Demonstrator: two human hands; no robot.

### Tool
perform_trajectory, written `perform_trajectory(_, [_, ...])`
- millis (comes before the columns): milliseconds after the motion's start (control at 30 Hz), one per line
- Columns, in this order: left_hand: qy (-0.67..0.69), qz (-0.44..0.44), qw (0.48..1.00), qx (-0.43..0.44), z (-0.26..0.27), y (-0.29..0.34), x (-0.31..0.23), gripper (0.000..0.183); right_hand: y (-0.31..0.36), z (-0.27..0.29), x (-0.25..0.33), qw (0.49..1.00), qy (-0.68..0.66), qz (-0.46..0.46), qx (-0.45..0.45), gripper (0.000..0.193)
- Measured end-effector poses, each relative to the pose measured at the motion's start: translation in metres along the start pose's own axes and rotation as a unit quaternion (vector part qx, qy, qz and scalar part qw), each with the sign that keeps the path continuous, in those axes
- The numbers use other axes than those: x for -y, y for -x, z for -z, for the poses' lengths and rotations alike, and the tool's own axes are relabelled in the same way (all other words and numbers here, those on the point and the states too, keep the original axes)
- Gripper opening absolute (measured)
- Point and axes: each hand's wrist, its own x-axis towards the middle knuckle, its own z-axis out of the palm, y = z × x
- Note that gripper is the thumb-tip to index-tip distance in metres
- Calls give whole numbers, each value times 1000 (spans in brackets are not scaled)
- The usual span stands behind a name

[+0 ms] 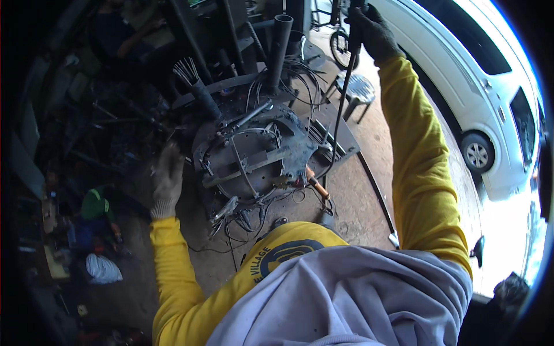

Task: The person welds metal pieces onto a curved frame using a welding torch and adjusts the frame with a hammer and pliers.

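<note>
My right hand [374, 36], in a dark glove, is raised at the upper right. Its fingers wrap round a black handle-like thing [354, 36], whose exact kind I cannot make out. A black cable [340, 106] hangs from there down past the worktable's right side. Low on the left, my left hand [167, 177] wears a grey knitted glove, fingers stretched out and slightly blurred, holding nothing. It is apart from the dark metal worktable [262, 164]. On that table lie a metal ring frame [235, 147] and flat bars. An orange-brown handle [317, 185] rests at its right edge.
A tube of thin rods [203, 95] and an upright pipe [280, 49] stand behind the table. Loose cables [248, 222] lie below it. A stool [359, 89] and white van [479, 115] are right. Another person [118, 37] is at far left.
</note>
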Motion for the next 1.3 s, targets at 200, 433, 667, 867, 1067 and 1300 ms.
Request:
perform_trajectory(200, [-66,189,975,-92,4,117,2,44,-97,-36,-77,995,-91,31,-7,26])
perform_trajectory(433, [15,468,877,-104,-19,242,-50,37,-136,-55,-151,996,-71,4,60,33])
perform_trajectory(667, [58,659,749,21,-87,415,-86,33,-143,-42,-204,991,-2,-25,130,33])
perform_trajectory(867, [158,778,590,151,-147,504,-109,35,-119,-31,-167,965,59,-36,254,31])
perform_trajectory(1067, [272,789,524,170,-178,511,-93,40,-22,-5,-147,977,207,52,-16,68])
perform_trajectory(1300, [200,694,620,308,-194,418,-32,29,188,88,-230,975,30,-209,-64,37])
